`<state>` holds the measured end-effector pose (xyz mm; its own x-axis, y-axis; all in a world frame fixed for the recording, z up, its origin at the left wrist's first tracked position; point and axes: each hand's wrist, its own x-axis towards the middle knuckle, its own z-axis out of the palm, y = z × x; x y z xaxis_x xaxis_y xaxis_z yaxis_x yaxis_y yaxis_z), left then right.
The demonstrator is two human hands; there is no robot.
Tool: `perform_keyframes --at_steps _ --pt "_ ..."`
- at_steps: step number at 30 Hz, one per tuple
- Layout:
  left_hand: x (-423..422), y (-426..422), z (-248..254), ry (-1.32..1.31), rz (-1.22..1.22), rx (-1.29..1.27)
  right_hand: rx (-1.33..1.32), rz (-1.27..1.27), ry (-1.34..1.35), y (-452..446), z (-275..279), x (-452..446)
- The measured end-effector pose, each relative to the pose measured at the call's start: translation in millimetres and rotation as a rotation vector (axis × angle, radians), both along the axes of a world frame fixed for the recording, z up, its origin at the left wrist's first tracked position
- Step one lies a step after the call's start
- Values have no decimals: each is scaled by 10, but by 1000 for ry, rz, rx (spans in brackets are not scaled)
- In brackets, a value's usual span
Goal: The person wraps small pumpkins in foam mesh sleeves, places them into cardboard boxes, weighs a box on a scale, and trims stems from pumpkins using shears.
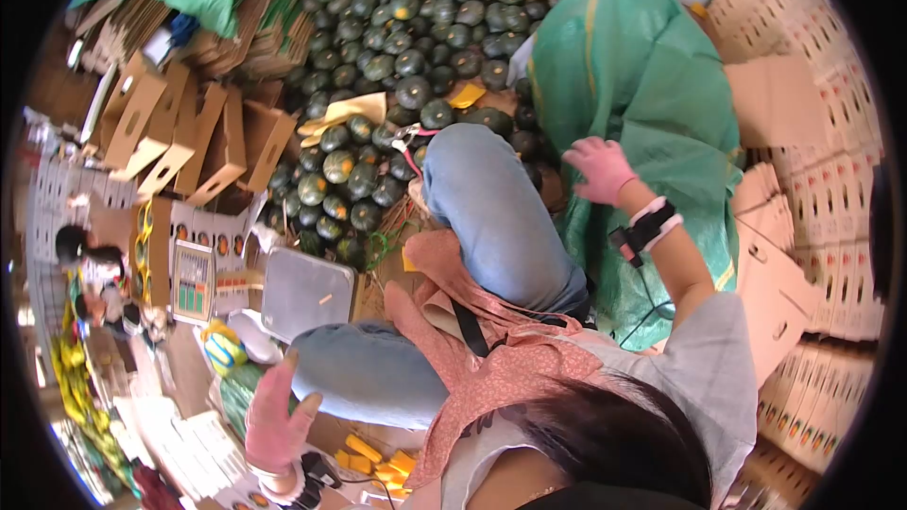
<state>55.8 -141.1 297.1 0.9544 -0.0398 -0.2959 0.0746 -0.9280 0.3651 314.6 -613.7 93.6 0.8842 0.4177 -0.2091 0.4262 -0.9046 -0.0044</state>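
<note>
My right hand, in a pink glove, is stretched out with fingers spread over the large green woven sack; I cannot tell whether it touches the sack. Down at the lower left, my left hand wears a similar pink glove with worn fingertips. Its fingers are apart and nothing is in it. Close above that hand lies a yellow and teal bundle. Pink-handled shears lie among dark green squashes, just beyond my knee.
A grey platform scale stands left of my legs, its display panel beside it. Open cardboard boxes line the left. Stacked printed cartons rise on the right. Yellow pieces lie near my left wrist. People sit at far left.
</note>
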Motion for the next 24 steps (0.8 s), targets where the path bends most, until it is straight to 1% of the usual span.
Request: perform_keyframes --at_steps 1,2,5,7,8,9,10,11,12,13,14,15,16,18,19,21,23,24 --pt "16 -97 53 -19 -2 26 22 108 -53 79 -239 7" --pt "7 -179 100 -4 53 17 21 218 -141 129 -461 24" --pt "-128 -243 103 52 208 12 -177 226 108 363 -654 132" --pt "-221 -149 -47 49 215 0 -12 174 149 405 -565 162" --pt "-264 -55 -136 53 221 62 172 176 -6 309 -591 149" --pt "-380 132 -195 90 216 22 265 146 -248 200 -608 119" --pt "-332 218 -256 99 226 18 312 79 -385 93 -476 137" --pt "-264 507 -355 194 143 124 295 -27 -485 -50 -331 156" --pt "-170 538 -348 220 149 122 224 -185 -490 -217 -139 169" --pt "-19 474 -364 234 149 101 128 -361 -566 -425 -36 158" --pt "116 419 -365 242 157 74 48 -590 -431 -675 155 123" --pt "249 375 -376 251 160 45 52 -714 -428 -1010 214 44" --pt "392 336 -395 260 162 12 -42 -898 -350 -1310 275 -35" --pt "689 261 -435 287 168 -70 -131 -1200 -216 -1858 410 -393" --pt "837 230 -469 307 178 -113 -164 -1315 -28 -2034 620 -591" --pt "1132 162 -525 338 197 -214 -107 -1401 -62 -2420 606 -1085" --pt "1407 110 -611 363 191 -278 65 -1434 23 -2888 448 -1517" --pt "1537 85 -674 363 159 -265 118 -1474 3 -2999 367 -1660"
